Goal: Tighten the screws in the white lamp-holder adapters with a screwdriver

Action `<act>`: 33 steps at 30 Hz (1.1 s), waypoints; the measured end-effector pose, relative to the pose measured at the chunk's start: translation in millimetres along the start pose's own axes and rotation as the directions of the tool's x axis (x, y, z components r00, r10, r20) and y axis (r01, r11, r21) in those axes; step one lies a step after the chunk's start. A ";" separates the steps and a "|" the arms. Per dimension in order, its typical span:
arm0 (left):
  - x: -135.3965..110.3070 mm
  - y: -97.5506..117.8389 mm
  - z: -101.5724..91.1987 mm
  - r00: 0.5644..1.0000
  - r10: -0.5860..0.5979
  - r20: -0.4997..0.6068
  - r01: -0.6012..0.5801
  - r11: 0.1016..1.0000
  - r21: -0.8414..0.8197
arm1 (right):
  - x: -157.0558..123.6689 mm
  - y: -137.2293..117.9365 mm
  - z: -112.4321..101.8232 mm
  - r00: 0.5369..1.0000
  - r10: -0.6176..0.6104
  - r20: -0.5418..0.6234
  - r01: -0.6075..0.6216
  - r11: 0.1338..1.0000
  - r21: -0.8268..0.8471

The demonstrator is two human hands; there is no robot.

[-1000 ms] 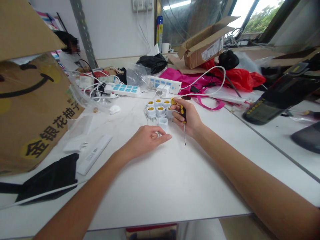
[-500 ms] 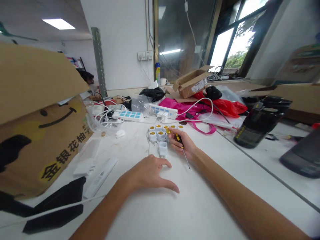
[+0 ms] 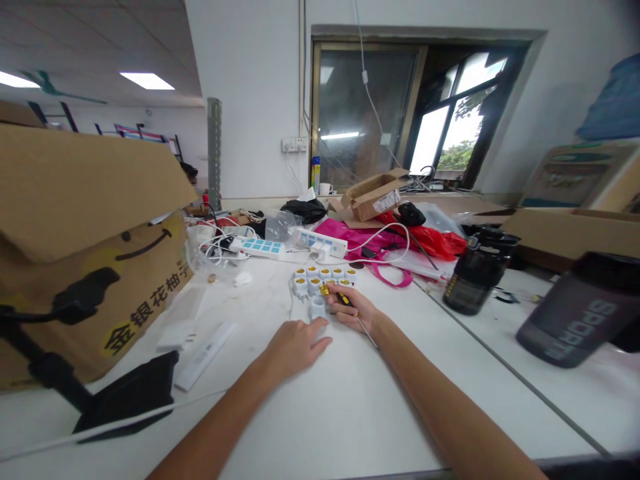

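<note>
My right hand (image 3: 361, 311) is closed around a screwdriver (image 3: 344, 299) with a black and yellow handle, its shaft pointing back toward me. The same hand's fingertips pinch a brass threaded shell (image 3: 325, 289). Just below that shell a white plug-in lamp socket (image 3: 317, 308) stands on the table, without brass showing inside. My left hand (image 3: 293, 348) is at its near side, thumb and index finger apart; whether the index finger touches the socket I cannot tell. Behind them are rows of several white sockets (image 3: 300, 283) with brass insides.
Two power strips (image 3: 265, 248) and tangled cables lie at the back. A big cardboard box (image 3: 145, 293) and a black stand (image 3: 127, 393) are on the left. Two dark bottles (image 3: 473, 277) stand right. A white flat bar (image 3: 205, 357) lies left of my left hand.
My left hand has moved forward to the near socket, its thumb and index finger drawing closer together. My right hand has brought the brass shell nearer that socket. The head view has tilted up.
</note>
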State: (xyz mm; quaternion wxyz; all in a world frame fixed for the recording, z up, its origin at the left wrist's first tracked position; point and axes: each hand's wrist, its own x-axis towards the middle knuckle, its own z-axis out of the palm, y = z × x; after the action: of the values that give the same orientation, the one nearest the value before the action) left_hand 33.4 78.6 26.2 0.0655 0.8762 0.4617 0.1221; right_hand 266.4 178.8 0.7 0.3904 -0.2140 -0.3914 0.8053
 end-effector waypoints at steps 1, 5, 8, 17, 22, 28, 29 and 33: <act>-0.2 1.3 0.6 1.000 -0.014 -0.002 0.014 1.000 0.014 | 0.3 1.0 -1.5 1.000 0.007 -0.005 -0.007 1.000 -0.001; -1.3 4.9 2.2 0.997 -0.075 -0.014 0.076 0.996 0.047 | -1.7 4.1 -5.9 0.999 -0.008 -0.033 0.009 1.000 0.004; -2.1 5.4 2.5 0.994 -0.108 -0.019 0.109 0.993 0.052 | -4.5 4.8 -10.2 0.996 -0.075 -0.051 0.076 0.997 0.023; 0.3 -1.3 4.8 0.978 -0.197 -0.062 0.197 0.980 -0.011 | -4.4 4.2 -23.8 0.974 -0.209 -0.088 0.216 0.974 0.075; 1.8 -6.3 4.8 0.969 -0.222 -0.108 0.210 0.971 -0.113 | -4.8 5.4 -21.1 0.981 -0.168 -0.094 0.175 0.982 0.074; 16.6 -16.7 1.6 0.961 -0.199 -0.192 0.141 0.950 -0.277 | -4.7 5.0 -12.8 0.979 -0.174 -0.110 0.180 0.983 0.044; 19.7 -18.7 1.5 0.961 -0.191 -0.198 0.127 0.947 -0.296 | -4.5 5.0 -10.8 0.977 -0.179 -0.114 0.184 0.982 0.036; 26.0 -23.2 2.7 0.964 -0.164 -0.209 0.084 0.934 -0.346 | -4.3 5.6 -2.2 0.974 -0.179 -0.137 0.181 0.983 0.003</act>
State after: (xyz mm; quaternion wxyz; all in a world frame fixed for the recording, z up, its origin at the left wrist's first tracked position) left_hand 29.9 113.1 22.4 0.1659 0.8006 0.4934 0.2966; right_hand 267.9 174.3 -4.9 0.4894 -0.2291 -0.3754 0.7530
